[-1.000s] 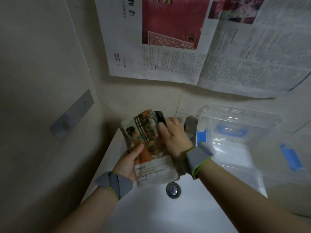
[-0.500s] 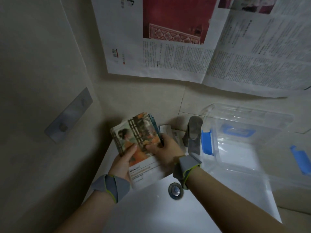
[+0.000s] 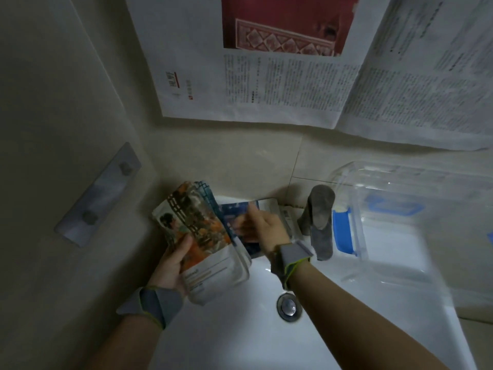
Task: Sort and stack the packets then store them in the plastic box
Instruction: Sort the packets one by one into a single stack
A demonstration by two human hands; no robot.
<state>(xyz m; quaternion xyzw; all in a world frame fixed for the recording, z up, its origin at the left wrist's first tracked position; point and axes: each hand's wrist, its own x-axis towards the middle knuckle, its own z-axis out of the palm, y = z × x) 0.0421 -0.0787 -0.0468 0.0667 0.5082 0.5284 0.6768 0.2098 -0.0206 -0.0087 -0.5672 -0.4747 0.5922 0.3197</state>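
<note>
Packets [image 3: 197, 236] held over white sink [image 3: 240, 329], tiled wall [image 3: 253, 161] behind.

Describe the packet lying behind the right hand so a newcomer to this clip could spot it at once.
Start at the white sink and go to its back left corner, left of the grey faucet. The dark blue packet lies there under the right hand. The stack in the left hand shows an orange picture instead.

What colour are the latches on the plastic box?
Blue, on the clear plastic box; the near latch shows best in the head view.
</note>
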